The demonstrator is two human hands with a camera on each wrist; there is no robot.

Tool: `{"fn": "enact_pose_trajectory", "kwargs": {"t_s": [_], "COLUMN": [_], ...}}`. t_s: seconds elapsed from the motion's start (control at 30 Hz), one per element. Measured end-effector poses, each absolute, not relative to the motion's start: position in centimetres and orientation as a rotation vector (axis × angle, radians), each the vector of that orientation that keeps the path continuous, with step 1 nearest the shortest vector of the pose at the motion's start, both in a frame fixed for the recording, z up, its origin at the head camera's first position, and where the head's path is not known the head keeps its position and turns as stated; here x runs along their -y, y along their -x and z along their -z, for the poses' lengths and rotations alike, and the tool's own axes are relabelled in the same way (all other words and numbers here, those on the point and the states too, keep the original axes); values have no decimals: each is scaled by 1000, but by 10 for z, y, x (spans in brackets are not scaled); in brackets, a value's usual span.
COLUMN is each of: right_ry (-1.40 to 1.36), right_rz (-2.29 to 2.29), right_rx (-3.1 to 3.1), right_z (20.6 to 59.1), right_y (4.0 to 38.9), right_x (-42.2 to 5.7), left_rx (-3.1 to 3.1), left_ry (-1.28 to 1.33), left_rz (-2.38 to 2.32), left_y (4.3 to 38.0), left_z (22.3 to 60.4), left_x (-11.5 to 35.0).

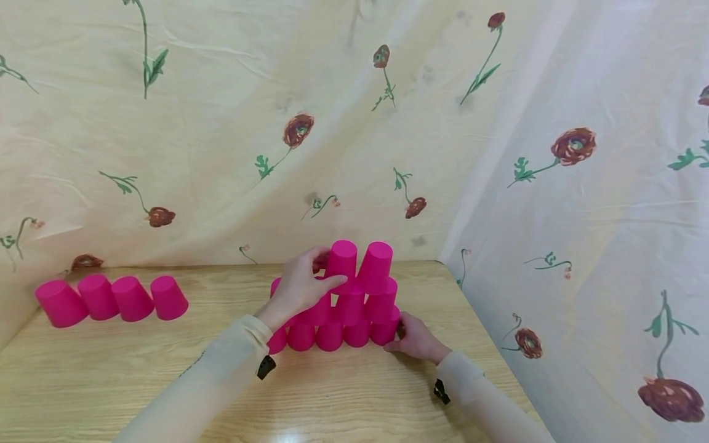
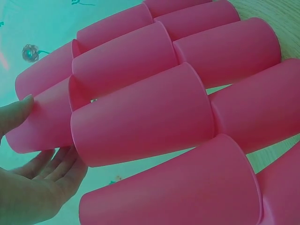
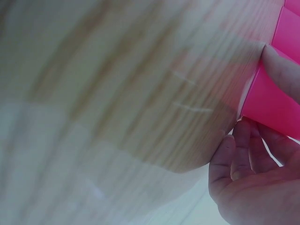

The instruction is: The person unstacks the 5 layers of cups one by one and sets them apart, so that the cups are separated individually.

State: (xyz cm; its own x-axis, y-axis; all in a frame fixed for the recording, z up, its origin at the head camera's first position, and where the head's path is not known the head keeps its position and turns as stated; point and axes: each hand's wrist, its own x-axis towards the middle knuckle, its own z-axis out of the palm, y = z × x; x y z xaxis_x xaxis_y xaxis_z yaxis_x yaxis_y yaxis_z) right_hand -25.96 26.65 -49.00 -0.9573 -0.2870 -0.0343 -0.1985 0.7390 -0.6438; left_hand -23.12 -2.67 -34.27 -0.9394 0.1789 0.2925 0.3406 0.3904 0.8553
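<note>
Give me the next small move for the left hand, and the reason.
I'd gently ease the left hand off the top row's left cup: that cup appears seated on the row below, beside the other top cup, and the right hand touches the bottom row's right-end cup, perhaps steadying the stack.

Through my head view I see a creased cream cloth hanging behind a pale wood-grain table, printed with green-stemmed, brownish-red flowers. On my right, a second stretch of floral cloth angles off from it, looking cooler and whiter. I catch a small glare low on the tabletop; my left wrist view tints the cloth turquoise.
</note>
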Motion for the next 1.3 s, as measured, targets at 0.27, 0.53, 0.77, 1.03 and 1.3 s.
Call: {"fn": "enact_pose_trajectory", "kwargs": {"t_s": [0.27, 0.53, 0.77, 1.03, 1.3], "right_ry": [396, 381, 375, 398, 395], "right_rz": [1016, 1023, 1030, 1032, 1030], "right_rx": [-2799, -2802, -2805, -2811, -2801], "right_z": [489, 488, 487, 487, 488], "right_y": [258, 258, 256, 258, 257], "right_x": [-266, -266, -265, -265, -266], "left_rx": [2457, 2406, 2416, 2340, 2314], "left_ry": [497, 498, 398, 341, 222], "left_rz": [1603, 1626, 1579, 1561, 1511], "left_y": [230, 230, 232, 234, 238], "left_z": [338, 328, 319, 319, 334], "left_x": [31, 48, 75, 111, 139]}}
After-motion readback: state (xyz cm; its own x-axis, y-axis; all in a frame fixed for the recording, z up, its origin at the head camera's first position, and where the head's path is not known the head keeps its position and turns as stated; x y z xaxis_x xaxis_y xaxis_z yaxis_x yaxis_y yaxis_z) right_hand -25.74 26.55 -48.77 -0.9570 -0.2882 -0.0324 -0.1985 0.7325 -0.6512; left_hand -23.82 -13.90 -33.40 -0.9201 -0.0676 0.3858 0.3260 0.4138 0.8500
